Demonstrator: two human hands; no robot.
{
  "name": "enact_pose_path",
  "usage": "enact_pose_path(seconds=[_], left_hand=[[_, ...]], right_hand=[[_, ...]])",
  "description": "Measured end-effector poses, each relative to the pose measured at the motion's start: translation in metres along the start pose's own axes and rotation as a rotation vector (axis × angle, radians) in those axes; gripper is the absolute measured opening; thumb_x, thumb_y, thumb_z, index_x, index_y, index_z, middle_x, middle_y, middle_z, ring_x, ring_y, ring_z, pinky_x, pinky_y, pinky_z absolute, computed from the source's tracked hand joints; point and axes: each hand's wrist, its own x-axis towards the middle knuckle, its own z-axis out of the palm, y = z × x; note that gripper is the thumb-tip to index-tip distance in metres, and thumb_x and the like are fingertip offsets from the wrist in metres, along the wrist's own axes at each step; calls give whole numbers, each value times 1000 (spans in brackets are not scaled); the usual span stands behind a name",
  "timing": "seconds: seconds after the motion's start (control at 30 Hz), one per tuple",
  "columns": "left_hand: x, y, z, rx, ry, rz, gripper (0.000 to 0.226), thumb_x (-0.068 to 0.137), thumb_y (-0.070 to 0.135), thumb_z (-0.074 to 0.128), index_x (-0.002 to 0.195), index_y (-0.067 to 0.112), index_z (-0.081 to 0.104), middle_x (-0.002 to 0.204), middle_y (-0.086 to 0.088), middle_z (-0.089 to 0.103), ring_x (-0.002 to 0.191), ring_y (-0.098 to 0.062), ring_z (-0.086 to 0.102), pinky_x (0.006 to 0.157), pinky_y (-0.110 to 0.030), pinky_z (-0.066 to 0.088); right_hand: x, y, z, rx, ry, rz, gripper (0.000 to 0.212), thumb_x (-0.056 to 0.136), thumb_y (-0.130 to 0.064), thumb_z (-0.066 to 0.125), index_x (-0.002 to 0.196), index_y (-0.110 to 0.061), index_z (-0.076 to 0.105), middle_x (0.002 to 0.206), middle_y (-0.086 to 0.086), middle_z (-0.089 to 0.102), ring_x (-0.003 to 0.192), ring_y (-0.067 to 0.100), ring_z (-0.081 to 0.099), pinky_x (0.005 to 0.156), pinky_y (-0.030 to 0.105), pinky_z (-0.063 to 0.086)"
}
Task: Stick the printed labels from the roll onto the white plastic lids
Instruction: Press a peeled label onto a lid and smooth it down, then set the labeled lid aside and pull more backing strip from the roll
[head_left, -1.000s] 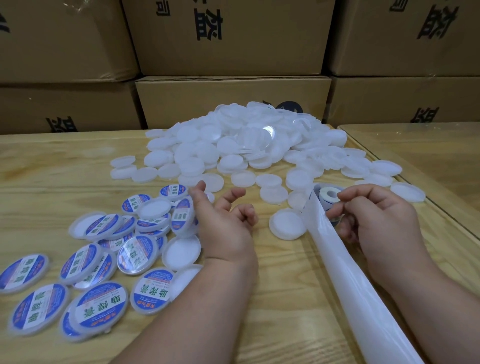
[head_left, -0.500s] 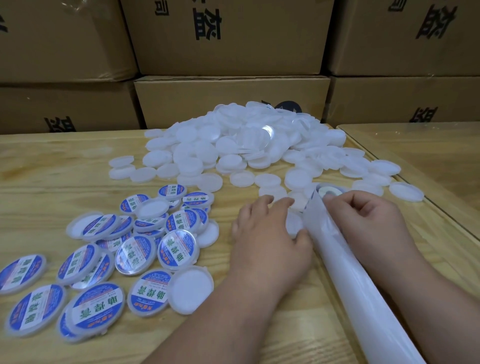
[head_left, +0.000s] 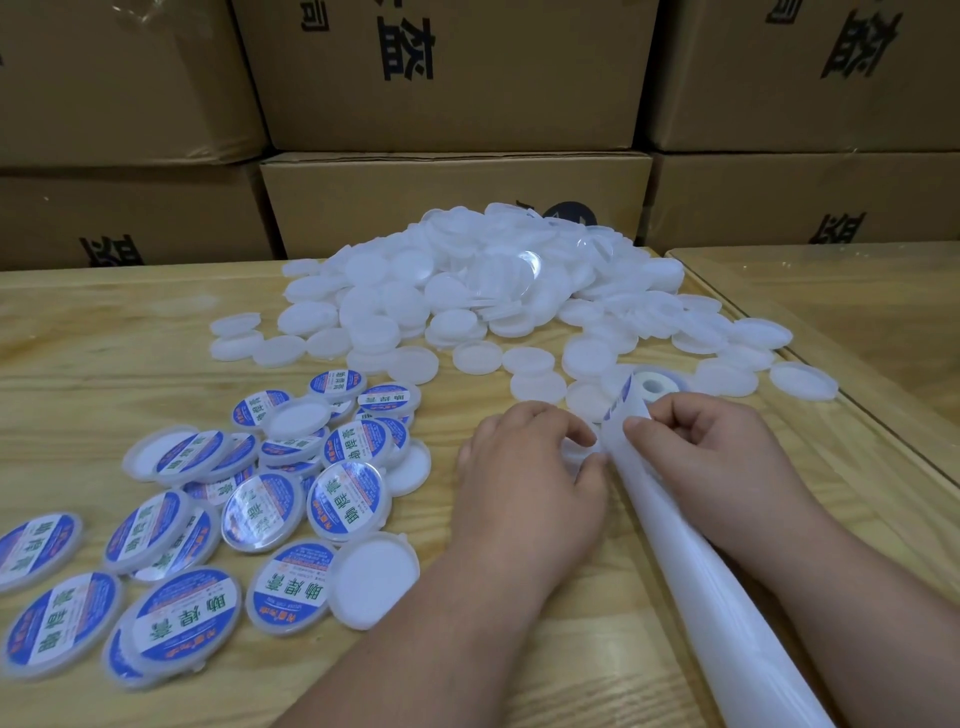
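- Landmark here is the label roll (head_left: 652, 387), sitting on the wooden counter (head_left: 104, 338) just past both hands.
- Right hand (head_left: 711, 457) is right in front of the roll, fingers curled, thumb and fingers pinching the white backing strip (head_left: 675, 530) that trails off the roll back toward the person.
- Left hand (head_left: 524, 483) is just left of the roll, fingers curled over a plain white lid (head_left: 576, 457), tips almost meeting the strip. Lid's mostly hidden, so can't tell exactly how it's held.
- Big heap of blank white lids (head_left: 467, 291) is behind and left of the roll.
- Labelled lids (head_left: 270, 509), blue and white print, are scattered well left of the roll, nearer the person.
- Cardboard boxes (head_left: 452, 73) stacked behind everything.
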Motion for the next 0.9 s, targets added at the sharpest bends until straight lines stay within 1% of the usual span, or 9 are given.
enact_pose_path(seconds=[0.1,0.3,0.43,0.57,0.63,0.7,0.77,0.83,0.9], left_hand=[[2,1,-2,-84,33,-29,14,89,50,63,98,39,60,114,19,57,114,-10,49,104,-35,39],[2,2,-5,-246,91,-49,25,96,54,54,84,32,48,90,14,58,94,-12,55,86,-38,47],[2,3,-5,-324,100,-51,27,100,52,48,85,29,46,93,15,62,90,0,54,77,-28,45],[3,3,-6,-398,124,4,24,103,43,48,86,26,46,87,27,50,86,21,46,77,-8,37],[2,5,-7,-441,146,28,23,102,42,47,83,29,45,91,21,57,94,10,53,78,-12,40],[1,7,-8,-520,175,27,22,96,40,46,77,29,44,94,16,61,96,-5,58,78,-25,46],[1,8,-9,-574,195,8,20,89,36,47,73,26,41,84,14,61,84,-8,59,72,-31,48],[1,8,-9,-612,181,-11,19,86,35,50,72,29,38,67,14,52,63,-9,49,60,-30,43],[1,9,-10,-632,143,-21,14,86,36,55,79,35,43,69,17,53,59,-6,48,56,-21,42]], right_hand=[[-1,-2,0,38,6,-15,36,91,-20,68,68,1,49,52,-2,34,47,10,27,42,17,26],[-3,-3,0,152,-9,2,33,92,-17,67,72,3,49,59,4,34,54,17,29,46,23,27],[-3,-3,1,197,-10,7,34,93,-16,67,70,0,48,60,4,34,56,18,29,47,26,26],[-3,-3,2,240,-17,14,33,93,-14,67,66,-4,50,58,2,33,53,15,27,44,21,25],[-3,-4,2,254,-28,15,36,93,-13,67,60,-11,52,57,1,34,52,14,27,43,21,24],[-4,-5,3,258,-41,10,39,93,-12,66,56,-19,54,54,-3,35,49,11,27,43,19,25],[-4,-6,3,259,-51,0,41,92,-11,65,54,-22,55,52,-6,35,46,9,27,42,17,26],[-5,-7,3,266,-57,-2,42,92,-10,65,53,-23,57,51,-7,36,45,7,28,42,16,27],[-5,-7,3,278,-62,3,42,92,-9,64,53,-24,57,50,-8,37,44,7,29,42,15,28]])
